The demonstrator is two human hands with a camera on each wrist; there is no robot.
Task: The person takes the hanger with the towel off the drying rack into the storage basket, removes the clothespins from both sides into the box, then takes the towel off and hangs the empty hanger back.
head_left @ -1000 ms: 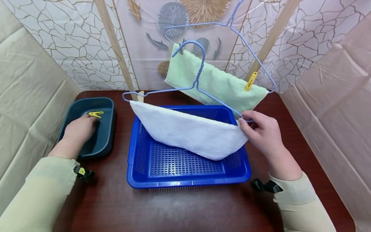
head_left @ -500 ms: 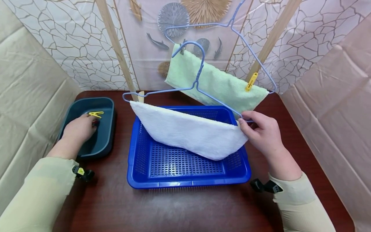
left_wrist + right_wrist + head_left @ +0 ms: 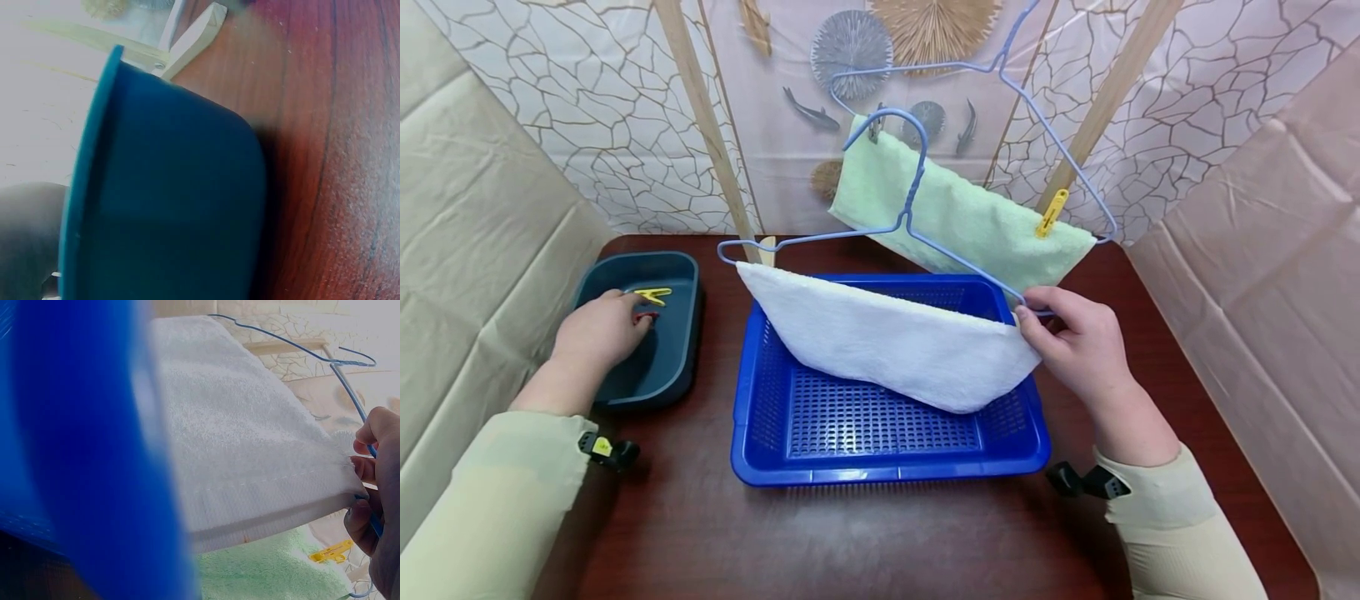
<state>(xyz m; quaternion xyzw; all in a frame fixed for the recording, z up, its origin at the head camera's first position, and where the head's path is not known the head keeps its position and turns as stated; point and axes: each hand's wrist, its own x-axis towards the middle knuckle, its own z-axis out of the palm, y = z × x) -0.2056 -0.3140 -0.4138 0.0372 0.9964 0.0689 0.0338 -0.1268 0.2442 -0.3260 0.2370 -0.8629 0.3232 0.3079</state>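
My left hand (image 3: 597, 332) reaches into a dark teal bin (image 3: 691, 350), fingers curled down. A red clothespin (image 3: 646, 317) shows between its thumb and fingertips, partly hidden by them. Just beyond lies a yellow clothespin (image 3: 655, 295). My right hand (image 3: 1077, 340) pinches the right end of a blue wire hanger (image 3: 842, 236) and the corner of the white towel (image 3: 895, 346) on it. In the right wrist view, thumb and fingers curl round the hanger wire (image 3: 353, 394) beside the towel (image 3: 250, 437). The left wrist view shows mostly the bin's outer wall (image 3: 169, 187).
A blue perforated basket (image 3: 880, 475) stands under the white towel. Behind it, a light green towel (image 3: 955, 208) hangs on a second blue hanger (image 3: 1045, 121), with a yellow clothespin (image 3: 1052, 213) at its right and a grey one (image 3: 876, 125) at its left. Wooden uprights (image 3: 700, 108) stand behind.
My left hand has shifted slightly left and back within the bin, uncovering more of the red clothespin at its fingertips. My right hand, the hanger and the white towel have stayed in place.
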